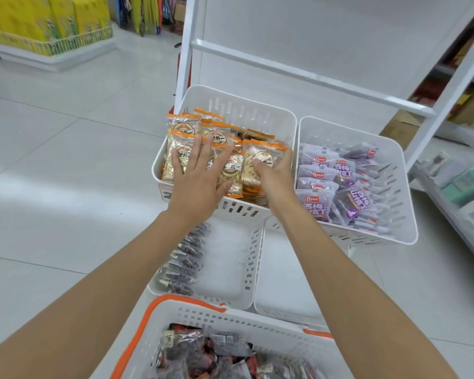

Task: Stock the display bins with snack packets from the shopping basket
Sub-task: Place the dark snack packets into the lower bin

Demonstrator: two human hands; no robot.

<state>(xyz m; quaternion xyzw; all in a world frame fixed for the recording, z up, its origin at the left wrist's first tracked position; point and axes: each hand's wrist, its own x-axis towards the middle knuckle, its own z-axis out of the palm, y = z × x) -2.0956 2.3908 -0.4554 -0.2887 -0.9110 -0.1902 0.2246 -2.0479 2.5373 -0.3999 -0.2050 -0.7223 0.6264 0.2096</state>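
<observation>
Settling orange-edged packets (181, 126) in the upper left bin (244, 101), the left hand (196, 173) lies flat with fingers spread on the row, while the right hand (274, 172) curls round one packet (261, 151) at the bin's right end. Next, I judge, comes a reach down to the shopping basket (230, 313) below, its near part cut off, its dark packets (200, 351) too blurred to read.

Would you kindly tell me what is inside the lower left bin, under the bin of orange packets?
The lower left bin holds a row of clear packets of dark snacks along its left wall. Its far end is hidden beneath the upper bin.
</observation>
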